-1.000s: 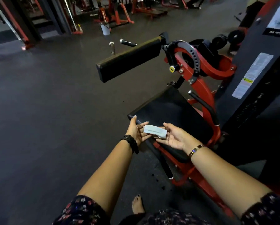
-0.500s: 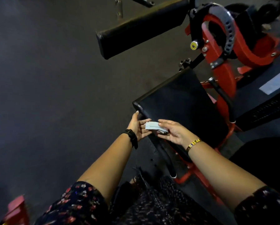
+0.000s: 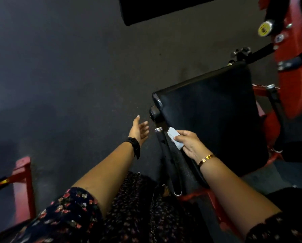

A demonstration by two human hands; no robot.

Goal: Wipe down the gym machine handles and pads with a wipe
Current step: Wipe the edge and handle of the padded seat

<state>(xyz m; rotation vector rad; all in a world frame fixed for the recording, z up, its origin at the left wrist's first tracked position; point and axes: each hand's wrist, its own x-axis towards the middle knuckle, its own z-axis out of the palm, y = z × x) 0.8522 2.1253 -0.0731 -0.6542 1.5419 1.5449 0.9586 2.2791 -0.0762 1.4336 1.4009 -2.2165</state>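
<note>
Far L: red frame (image 3: 22, 181) on dark floor (image 3: 67, 76), low in view.

L hand (image 3: 138, 129): hangs over the floor, palm turned toward the machine, fingers loose & spread, holding nothing. Black band (image 3: 133, 146) on the wrist. It's near the handle (image 3: 167, 158) but apart from it.

Handle: black bar w/ chrome ring (image 3: 158, 129) near its far end, running alongside the seat pad's L edge. A round black cap (image 3: 154, 113) sits just beyond the ring, by the pad corner.

Wipe (image 3: 174, 139): folded, pale blue-white, pinched in R hand (image 3: 188, 142), thumb on top & fingers curled under. It sits btw handle & seat pad (image 3: 216, 116), right at the pad's near-L edge; can't tell if it touches either. Gold bangle (image 3: 206, 158) on R wrist; marks on it too small to read.

Seat pad: black, tilted. Second black pad (image 3: 164, 9) at top edge, cut off by view.

Far R: red upright (image 3: 290, 76) w/ yellow knob (image 3: 265, 28); print on knob not legible.
</note>
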